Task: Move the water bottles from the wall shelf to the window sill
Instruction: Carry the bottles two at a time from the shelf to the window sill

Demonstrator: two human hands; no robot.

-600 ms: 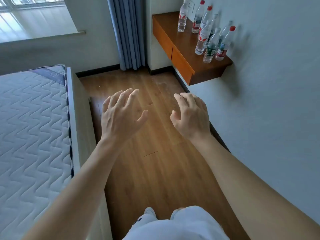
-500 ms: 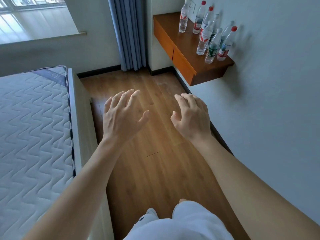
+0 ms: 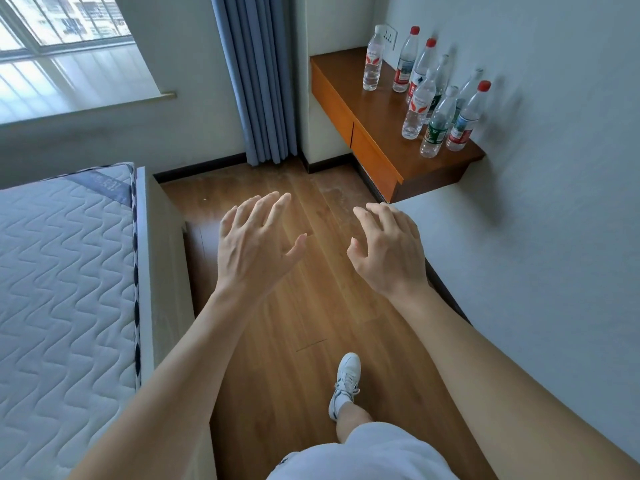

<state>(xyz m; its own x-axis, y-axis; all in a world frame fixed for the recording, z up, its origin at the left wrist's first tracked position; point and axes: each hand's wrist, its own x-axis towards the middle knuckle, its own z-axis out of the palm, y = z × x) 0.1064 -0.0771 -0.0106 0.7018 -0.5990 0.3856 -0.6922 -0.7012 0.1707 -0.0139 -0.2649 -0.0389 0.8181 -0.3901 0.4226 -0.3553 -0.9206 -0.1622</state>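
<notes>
Several clear plastic water bottles point(image 3: 417, 105) stand upright on the brown wall shelf point(image 3: 388, 133) at the upper right, some with red caps, lined up along the wall. The white window sill point(image 3: 79, 98) lies at the upper left under the window. My left hand point(image 3: 256, 244) and my right hand point(image 3: 388, 251) are stretched out over the wooden floor, fingers spread, holding nothing. Both hands are well short of the shelf, below and to its left.
A bed with a quilted white mattress point(image 3: 65, 289) and its pale frame point(image 3: 162, 271) fills the left side. A blue curtain point(image 3: 256, 77) hangs between window and shelf. The grey wall point(image 3: 536, 254) runs along the right. My white shoe point(image 3: 346, 382) steps on the floor strip between bed and wall.
The view has moved forward, so the shelf and bottles look nearer. My right foot has stepped ahead. Both hands stay open and held out in front.
</notes>
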